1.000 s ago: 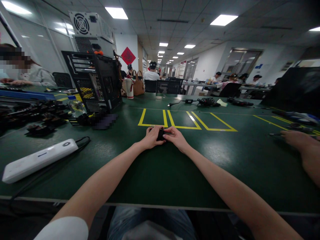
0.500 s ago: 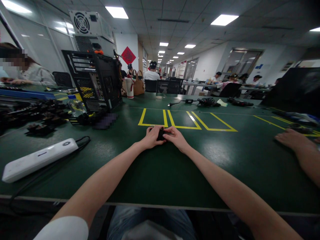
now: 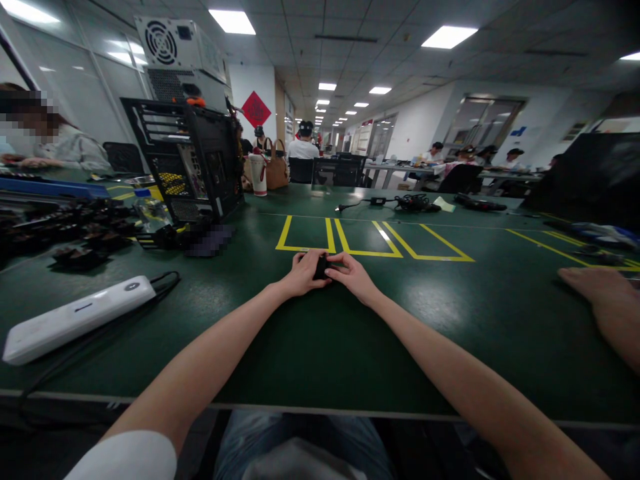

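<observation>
A small black object (image 3: 321, 268) sits between my hands on the green table (image 3: 330, 353), just below the yellow tape outlines; its exact kind is too covered to make out. My left hand (image 3: 304, 272) is wrapped round its left side, fingers over the top and thumb in front. From the right, my right hand (image 3: 353, 275) pinches the object's edge with thumb and fingers. Most of the object is hidden by my fingers.
Yellow tape outlines (image 3: 365, 253) lie ahead. A white power strip (image 3: 83, 319) with a cable is at left, black parts (image 3: 80, 257) beyond it. A computer case (image 3: 195, 160) stands back left. Cables (image 3: 413, 202) lie at the back. Another person's hand (image 3: 593, 283) rests at right.
My hands stay in place on the black object, with only a slight shift of the fingers. The other person's hand at right has moved a little to the right and down.
</observation>
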`<action>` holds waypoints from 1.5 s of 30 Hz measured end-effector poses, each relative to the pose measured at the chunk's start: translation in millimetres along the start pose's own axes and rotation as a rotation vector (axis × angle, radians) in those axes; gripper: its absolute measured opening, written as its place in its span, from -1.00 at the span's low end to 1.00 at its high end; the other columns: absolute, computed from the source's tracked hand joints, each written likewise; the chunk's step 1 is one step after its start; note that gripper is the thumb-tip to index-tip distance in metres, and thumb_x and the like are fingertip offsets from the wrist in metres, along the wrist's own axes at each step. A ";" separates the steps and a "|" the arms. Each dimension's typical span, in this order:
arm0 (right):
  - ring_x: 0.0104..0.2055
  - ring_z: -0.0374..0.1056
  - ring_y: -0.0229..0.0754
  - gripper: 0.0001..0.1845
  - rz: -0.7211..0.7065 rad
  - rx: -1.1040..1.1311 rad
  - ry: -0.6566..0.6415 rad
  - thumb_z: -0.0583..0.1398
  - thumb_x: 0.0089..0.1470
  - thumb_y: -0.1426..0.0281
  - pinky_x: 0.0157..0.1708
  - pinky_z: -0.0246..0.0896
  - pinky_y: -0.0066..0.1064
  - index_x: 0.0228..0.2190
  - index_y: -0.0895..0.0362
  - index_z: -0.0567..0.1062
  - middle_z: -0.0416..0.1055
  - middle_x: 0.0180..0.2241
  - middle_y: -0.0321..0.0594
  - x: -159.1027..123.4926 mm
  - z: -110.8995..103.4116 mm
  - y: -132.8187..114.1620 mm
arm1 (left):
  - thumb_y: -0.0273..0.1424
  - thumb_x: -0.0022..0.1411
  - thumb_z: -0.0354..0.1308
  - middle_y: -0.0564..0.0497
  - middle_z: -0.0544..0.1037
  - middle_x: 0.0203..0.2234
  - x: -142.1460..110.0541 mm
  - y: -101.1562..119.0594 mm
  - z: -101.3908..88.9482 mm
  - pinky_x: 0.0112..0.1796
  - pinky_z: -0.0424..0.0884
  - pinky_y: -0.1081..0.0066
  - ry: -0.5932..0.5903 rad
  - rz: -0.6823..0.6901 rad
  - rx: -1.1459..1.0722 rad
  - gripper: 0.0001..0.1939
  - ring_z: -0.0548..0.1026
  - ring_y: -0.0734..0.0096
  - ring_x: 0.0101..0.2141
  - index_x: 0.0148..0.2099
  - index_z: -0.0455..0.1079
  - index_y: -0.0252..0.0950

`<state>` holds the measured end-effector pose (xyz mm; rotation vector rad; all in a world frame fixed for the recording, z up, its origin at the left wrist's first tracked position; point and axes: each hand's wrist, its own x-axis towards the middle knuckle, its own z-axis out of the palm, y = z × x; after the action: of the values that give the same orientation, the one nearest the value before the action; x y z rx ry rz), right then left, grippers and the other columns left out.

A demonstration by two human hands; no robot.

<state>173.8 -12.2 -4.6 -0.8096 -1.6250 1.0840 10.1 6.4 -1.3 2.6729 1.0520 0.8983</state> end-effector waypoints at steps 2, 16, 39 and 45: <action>-0.20 0.31 -0.22 -0.73 0.001 0.000 0.013 0.19 -0.18 0.37 -0.11 0.18 -0.25 -0.34 0.10 0.33 0.30 -0.23 -0.26 1.1 0.3 0.9 | -0.23 -0.02 0.08 -0.09 0.22 -0.07 0.5 -1.1 1.5 -0.04 0.00 0.18 0.011 -0.003 0.002 -0.42 0.20 0.22 -0.04 0.02 -0.05 -0.24; -0.15 0.27 -0.21 -0.66 0.017 0.016 0.003 0.21 -0.21 0.37 -0.09 0.16 -0.23 -0.30 0.10 0.30 0.28 -0.18 -0.24 0.1 -0.8 2.5 | -0.25 -0.01 0.07 -0.09 0.22 -0.08 -0.7 0.9 -1.5 -0.04 -0.01 0.18 0.001 0.004 -0.009 -0.44 0.19 0.22 -0.05 0.02 -0.06 -0.24; -0.18 0.29 -0.21 -0.65 0.011 0.001 0.022 0.20 -0.20 0.41 -0.13 0.19 -0.24 -0.28 0.10 0.29 0.28 -0.20 -0.22 1.1 0.0 0.7 | -0.25 0.00 0.05 -0.10 0.22 -0.08 -0.7 2.9 -3.5 -0.04 0.00 0.17 -0.013 0.001 -0.008 -0.44 0.19 0.22 -0.05 0.02 -0.06 -0.26; -0.09 0.24 -0.18 -0.62 -0.003 0.020 -0.025 0.21 -0.23 0.47 -0.10 0.18 -0.25 -0.27 0.09 0.29 0.26 -0.17 -0.23 -0.9 -0.5 -0.3 | -0.26 0.00 0.05 -0.10 0.21 -0.08 -0.6 1.8 -2.8 -0.04 0.00 0.17 -0.006 0.006 -0.005 -0.45 0.19 0.22 -0.04 0.02 -0.05 -0.25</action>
<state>174.6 -13.0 -4.6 -0.7831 -1.6329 1.1110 9.2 4.4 1.3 2.6742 1.0401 0.8921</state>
